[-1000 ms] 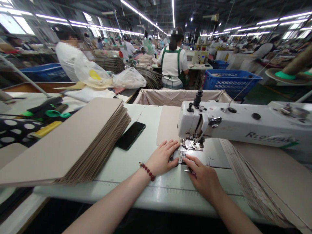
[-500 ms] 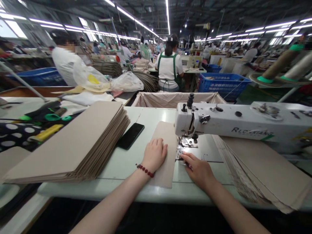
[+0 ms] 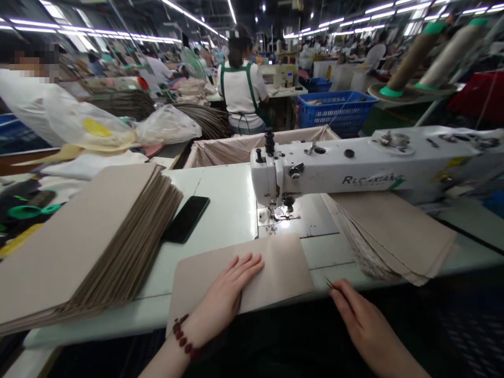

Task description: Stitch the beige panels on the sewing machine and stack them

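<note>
Left hand (image 3: 225,295) lies open, flat on the sheet (image 3: 283,262) just clear of the machine (image 3: 354,163), right hand (image 3: 356,317) pinching a thin tool (image 3: 329,284); seemingly between seams, any shift needs even palm pressure.

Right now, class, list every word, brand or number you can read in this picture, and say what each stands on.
"RLC...XIANG" on the side of the sewing machine; middle letters blurred.
Yellow sticker further right on it: too blurred to read.
No other text can be read.
</note>
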Action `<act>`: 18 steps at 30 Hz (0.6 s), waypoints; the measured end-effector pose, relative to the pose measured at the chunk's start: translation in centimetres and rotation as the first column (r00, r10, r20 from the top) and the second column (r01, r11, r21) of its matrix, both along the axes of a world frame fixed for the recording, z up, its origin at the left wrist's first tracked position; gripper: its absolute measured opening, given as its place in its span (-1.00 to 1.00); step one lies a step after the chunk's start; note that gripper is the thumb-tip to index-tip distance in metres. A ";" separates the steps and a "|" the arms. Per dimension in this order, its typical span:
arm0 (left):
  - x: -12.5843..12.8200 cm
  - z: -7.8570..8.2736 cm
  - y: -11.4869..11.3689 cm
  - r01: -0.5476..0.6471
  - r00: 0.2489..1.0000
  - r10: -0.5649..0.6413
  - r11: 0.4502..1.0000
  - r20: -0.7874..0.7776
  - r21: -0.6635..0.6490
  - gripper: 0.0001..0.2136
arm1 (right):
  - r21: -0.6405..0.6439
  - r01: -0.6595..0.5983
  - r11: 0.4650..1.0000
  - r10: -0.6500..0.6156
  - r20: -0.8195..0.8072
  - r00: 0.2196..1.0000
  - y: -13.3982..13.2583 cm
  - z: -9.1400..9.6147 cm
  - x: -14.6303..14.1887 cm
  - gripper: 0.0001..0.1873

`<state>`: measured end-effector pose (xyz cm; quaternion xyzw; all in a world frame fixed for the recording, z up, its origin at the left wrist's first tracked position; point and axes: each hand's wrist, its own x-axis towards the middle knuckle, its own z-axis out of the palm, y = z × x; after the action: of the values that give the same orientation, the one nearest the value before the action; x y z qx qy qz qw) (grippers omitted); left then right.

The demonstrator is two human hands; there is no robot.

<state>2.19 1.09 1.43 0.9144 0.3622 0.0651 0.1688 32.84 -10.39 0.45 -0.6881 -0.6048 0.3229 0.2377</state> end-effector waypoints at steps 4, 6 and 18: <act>1.4 -0.2 0.6 0.031 0.999 -0.032 0.999 0.007 0.014 -0.31 | -0.035 0.051 0.998 -0.052 -0.023 0.998 -2.0 -1.9 -0.9 -0.79; 1.5 -0.5 0.6 0.032 0.999 -0.032 0.999 0.002 0.029 -0.32 | -0.065 0.056 0.996 -0.058 -0.025 0.998 -2.6 -2.7 -1.3 -0.78; 1.3 -0.7 0.4 0.040 0.999 -0.039 0.998 -0.013 0.047 -0.37 | 0.106 0.030 0.994 -0.037 0.064 0.997 -1.4 -3.5 -2.3 -0.80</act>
<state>3.51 1.52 0.71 0.9255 0.3433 0.0650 0.1462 30.51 -11.75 -3.04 -0.6948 -0.6170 0.2637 0.2589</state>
